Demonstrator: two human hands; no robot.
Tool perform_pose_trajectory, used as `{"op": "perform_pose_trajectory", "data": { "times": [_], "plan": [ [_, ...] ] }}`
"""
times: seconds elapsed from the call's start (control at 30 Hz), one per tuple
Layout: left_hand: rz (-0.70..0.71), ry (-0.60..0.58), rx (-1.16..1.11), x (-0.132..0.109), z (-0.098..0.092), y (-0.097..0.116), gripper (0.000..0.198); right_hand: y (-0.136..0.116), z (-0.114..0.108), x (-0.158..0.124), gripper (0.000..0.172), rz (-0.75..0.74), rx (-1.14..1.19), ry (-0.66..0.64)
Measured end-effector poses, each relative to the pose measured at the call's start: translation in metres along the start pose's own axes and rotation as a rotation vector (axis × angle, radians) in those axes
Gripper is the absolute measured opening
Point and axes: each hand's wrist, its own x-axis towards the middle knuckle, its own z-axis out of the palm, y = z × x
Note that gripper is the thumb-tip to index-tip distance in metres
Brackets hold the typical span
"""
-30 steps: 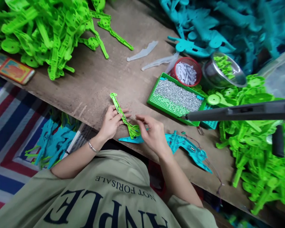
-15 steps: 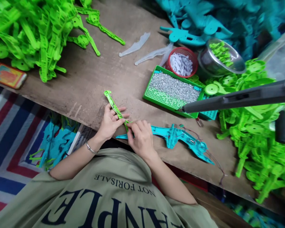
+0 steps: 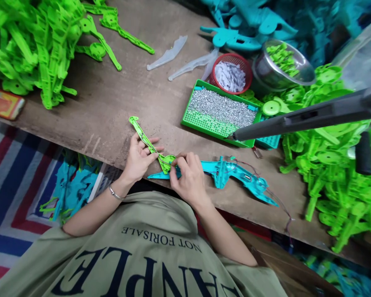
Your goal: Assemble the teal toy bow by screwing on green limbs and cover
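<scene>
My left hand (image 3: pixel 139 159) grips a long, narrow green plastic part (image 3: pixel 146 142), with the thumb pressed on its middle and some fingers extended past it. The part has a hooked upper end and a round, hollow lower end. A thin dark wire (image 3: pixel 164 161) runs along it towards my right hand (image 3: pixel 188 173), whose fingertips are pinched on the wire beside the round end. Under and beyond my right hand lies a blue plastic shell half (image 3: pixel 221 175), hollow side up, with thin wires and a small green board (image 3: pixel 233 158) at its edge.
A green basket (image 3: pixel 216 138) of small screws stands ahead, beside a red basket (image 3: pixel 249 68) of white pieces and a metal bowl (image 3: pixel 307 78) of green bits. Green parts (image 3: pixel 343 165) pile up right and left. A grey tool (image 3: pixel 297 119) hangs in from the right.
My right hand has moved slightly right, away from the green part, uncovering its round end and the wire. My left hand keeps its hold on the part. The whole view has shifted a little.
</scene>
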Motion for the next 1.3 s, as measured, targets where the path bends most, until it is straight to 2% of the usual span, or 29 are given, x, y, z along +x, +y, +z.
{"op": "perform_pose_trajectory", "data": {
  "times": [0.17,0.4,0.53,0.63,0.87,1.07,1.3],
  "plan": [
    [0.013,0.002,0.000,0.000,-0.001,-0.001,0.078,0.002,-0.001,0.002,0.006,0.058,-0.033,-0.034],
    [0.022,0.016,0.002,0.000,0.000,-0.002,0.077,0.004,-0.011,0.005,0.013,-0.009,0.013,-0.123],
    [0.022,0.011,0.013,0.000,0.000,-0.002,0.077,0.005,-0.008,0.004,0.020,-0.044,-0.056,-0.103],
    [0.021,0.010,0.019,0.000,-0.001,-0.003,0.078,0.008,-0.002,0.005,0.025,-0.047,-0.001,-0.084],
    [0.004,0.017,0.010,-0.001,0.001,0.000,0.079,0.005,0.002,0.014,0.023,-0.080,0.111,-0.048],
    [0.016,0.021,0.005,-0.001,0.001,-0.002,0.077,-0.003,0.009,0.016,0.023,0.042,0.088,0.051],
    [0.009,0.005,0.011,-0.001,-0.001,-0.003,0.078,-0.007,0.011,0.022,0.019,0.143,0.045,0.042]
  ]
}}
